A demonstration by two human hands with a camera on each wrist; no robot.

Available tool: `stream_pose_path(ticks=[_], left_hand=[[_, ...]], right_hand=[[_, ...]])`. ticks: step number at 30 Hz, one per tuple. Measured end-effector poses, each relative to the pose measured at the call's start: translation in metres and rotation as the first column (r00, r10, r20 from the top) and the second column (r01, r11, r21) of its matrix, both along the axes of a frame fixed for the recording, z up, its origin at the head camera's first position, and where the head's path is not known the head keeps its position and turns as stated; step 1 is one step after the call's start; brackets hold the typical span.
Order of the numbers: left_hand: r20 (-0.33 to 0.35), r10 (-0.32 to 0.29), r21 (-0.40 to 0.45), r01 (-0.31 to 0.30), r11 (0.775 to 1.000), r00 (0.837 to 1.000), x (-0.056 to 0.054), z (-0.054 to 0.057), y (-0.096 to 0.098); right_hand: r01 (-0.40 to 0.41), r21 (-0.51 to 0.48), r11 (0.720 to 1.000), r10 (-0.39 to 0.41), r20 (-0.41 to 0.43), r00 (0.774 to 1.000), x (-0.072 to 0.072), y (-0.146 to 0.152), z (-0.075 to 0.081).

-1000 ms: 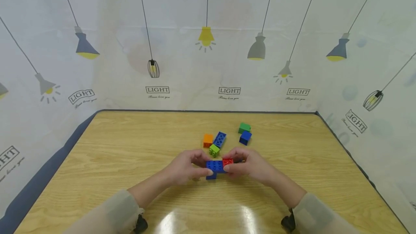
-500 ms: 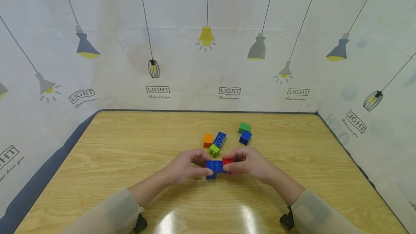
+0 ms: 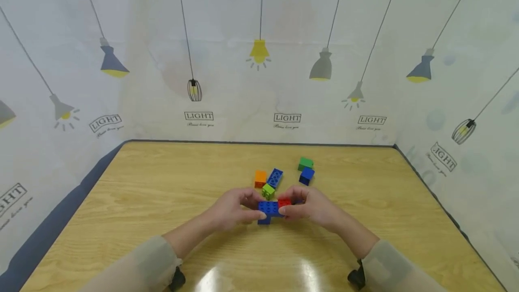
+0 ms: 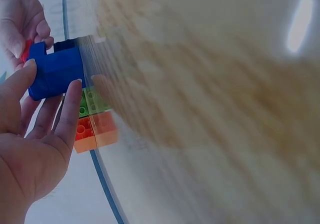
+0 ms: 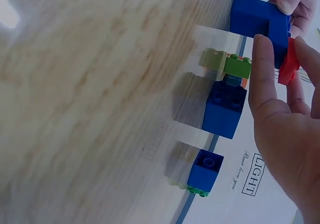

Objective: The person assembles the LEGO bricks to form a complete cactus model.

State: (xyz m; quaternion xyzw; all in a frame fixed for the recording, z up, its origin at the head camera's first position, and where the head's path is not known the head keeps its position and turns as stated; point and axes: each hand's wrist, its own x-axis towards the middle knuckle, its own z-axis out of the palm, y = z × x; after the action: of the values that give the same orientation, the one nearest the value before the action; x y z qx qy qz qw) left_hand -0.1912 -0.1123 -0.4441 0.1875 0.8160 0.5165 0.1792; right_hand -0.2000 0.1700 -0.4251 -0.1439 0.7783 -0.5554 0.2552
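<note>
Near the middle of the table in the head view, a long blue brick (image 3: 267, 207) sits on another blue brick (image 3: 264, 221) under its left end. My left hand (image 3: 234, 210) grips the left end of this pair, thumb in front and fingers behind. At the right end is a small red brick (image 3: 285, 202), which my right hand (image 3: 315, 208) pinches between thumb and fingers. From the right wrist view, the red brick (image 5: 289, 64) lies against the long brick's studded side, its upper part between my fingers. The right fingers partly hide the joint.
Just behind the hands are a lime brick (image 3: 268, 191), an orange brick (image 3: 260, 179) and a blue brick (image 3: 275, 178). Farther right lie a green brick (image 3: 306, 163) and a blue brick (image 3: 307, 175). Another blue brick (image 5: 225, 109) stands beyond the right hand, mostly hidden in the head view.
Both hands keep their hold in nearly the same place. Slightly less of the red brick shows above the right thumb than a second ago. The head view has tilted up a little.
</note>
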Motion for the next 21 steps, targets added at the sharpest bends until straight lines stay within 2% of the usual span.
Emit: stream_pose_path(ticks=[4,8,11,14,18,21], left_hand=[[0.006,0.006,0.005,-0.006,1.000,1.000,0.000,-0.001,0.002],[0.005,-0.003,0.010,0.002,1.000,1.000,0.000,-0.004,0.005],[0.022,-0.007,0.019,0.007,1.000,1.000,0.000,-0.006,0.006],[0.031,-0.011,0.030,0.010,0.999,0.999,0.001,-0.007,0.006],[0.012,-0.018,0.036,0.017,0.999,1.000,0.000,-0.005,0.003],[0.005,-0.016,0.036,0.016,0.999,1.000,-0.001,-0.002,-0.002]], right_hand=[[-0.048,0.030,0.998,0.049,-0.019,0.999,-0.003,0.003,0.003],[-0.046,0.125,0.991,0.063,-0.132,0.989,-0.011,0.009,0.008],[0.001,0.196,0.981,0.047,-0.237,0.970,-0.020,0.011,0.012],[0.013,0.251,0.968,0.065,-0.299,0.952,-0.032,0.011,0.014],[-0.020,0.368,0.930,0.168,-0.375,0.911,-0.047,0.004,0.014],[-0.075,0.432,0.899,0.261,-0.388,0.884,-0.058,-0.008,0.015]])
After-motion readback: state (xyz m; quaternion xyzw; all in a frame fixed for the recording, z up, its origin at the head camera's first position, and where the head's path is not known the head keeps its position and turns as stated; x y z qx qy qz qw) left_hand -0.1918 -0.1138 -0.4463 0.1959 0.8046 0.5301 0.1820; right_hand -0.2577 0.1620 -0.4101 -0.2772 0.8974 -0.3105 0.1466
